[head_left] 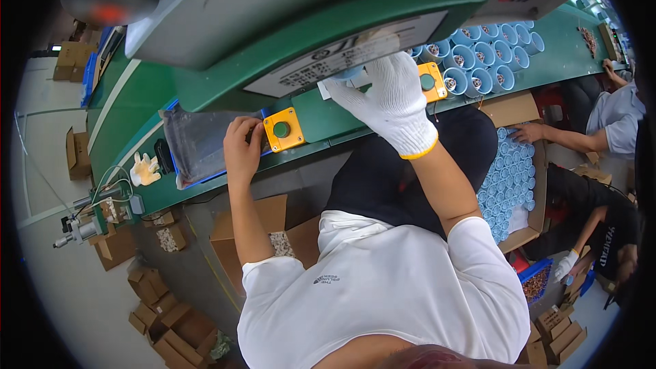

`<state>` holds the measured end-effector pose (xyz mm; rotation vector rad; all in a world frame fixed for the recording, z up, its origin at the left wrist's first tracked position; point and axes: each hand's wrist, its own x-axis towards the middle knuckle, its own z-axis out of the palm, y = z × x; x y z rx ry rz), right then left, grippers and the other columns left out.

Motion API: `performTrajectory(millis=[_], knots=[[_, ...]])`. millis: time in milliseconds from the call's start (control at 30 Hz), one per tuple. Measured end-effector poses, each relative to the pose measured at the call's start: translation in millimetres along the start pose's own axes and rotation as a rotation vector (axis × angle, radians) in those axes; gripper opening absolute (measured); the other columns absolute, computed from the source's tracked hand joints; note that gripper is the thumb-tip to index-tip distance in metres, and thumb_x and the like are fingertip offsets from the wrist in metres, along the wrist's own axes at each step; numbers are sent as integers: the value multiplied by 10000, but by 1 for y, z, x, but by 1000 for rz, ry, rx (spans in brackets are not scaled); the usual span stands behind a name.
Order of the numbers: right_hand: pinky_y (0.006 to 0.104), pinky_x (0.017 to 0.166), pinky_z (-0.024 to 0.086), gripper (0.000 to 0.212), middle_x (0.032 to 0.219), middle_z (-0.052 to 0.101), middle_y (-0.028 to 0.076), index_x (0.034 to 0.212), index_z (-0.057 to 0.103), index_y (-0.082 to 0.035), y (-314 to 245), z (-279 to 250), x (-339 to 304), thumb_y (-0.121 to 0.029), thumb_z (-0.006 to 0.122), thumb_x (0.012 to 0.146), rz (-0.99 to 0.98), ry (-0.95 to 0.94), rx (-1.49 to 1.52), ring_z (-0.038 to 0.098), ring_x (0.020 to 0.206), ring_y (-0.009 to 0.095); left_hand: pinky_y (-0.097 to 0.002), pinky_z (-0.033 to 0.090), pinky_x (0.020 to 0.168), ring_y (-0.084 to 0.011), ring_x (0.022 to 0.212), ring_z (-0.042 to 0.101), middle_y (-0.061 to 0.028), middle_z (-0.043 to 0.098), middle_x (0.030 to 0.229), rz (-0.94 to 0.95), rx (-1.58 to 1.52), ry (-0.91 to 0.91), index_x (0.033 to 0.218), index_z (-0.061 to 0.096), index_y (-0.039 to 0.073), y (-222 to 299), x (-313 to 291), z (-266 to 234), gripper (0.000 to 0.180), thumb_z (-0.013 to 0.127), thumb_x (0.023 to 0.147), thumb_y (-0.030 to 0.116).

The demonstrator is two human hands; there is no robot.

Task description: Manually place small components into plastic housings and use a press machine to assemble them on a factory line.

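Note:
My right hand [396, 102], in a white knit glove with a yellow cuff, reaches under the overhanging green and grey machine [328, 34]. A light blue cup [348, 74] shows between its thumb and fingers, which seem to grip it; the machine hides much of it. My bare left hand [244, 147] rests at the bench edge, fingers loosely bent and apart. It lies against the left side of a yellow button box [283, 130] with a green button. A second yellow button box [430, 83] stands just right of my gloved hand.
Several light blue cups [482, 55] with small parts inside stand on the green bench to the right. An open carton [536, 191] of blue cups sits beside my right leg, with co-workers beyond. At left lie a blue-edged tray [205, 147] and a loose glove [145, 169].

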<state>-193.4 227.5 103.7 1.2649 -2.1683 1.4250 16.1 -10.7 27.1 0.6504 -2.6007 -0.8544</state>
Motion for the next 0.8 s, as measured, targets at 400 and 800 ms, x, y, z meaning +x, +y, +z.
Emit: performTrajectory(millis=[400,800], knots=[[489,713,562,254,809,642,145,942,662,-26,48,-64,-49,-127,794,750,-137,206,-199,661,729,384,-463,529,938,-363,1052,670,-151,722,1143,546,32,304,1030,680,-7,24,-21,52,79,624,981,18],[388,651,538,243,738,553,71,748,614,-88,71,-82,-69,-260,785,732,-206,93,-485,630,761,271,-505,479,968,-401,1065,603,-193,693,1037,563,332,374,1056,712,-13,5,-24,52,134,619,1003,67]])
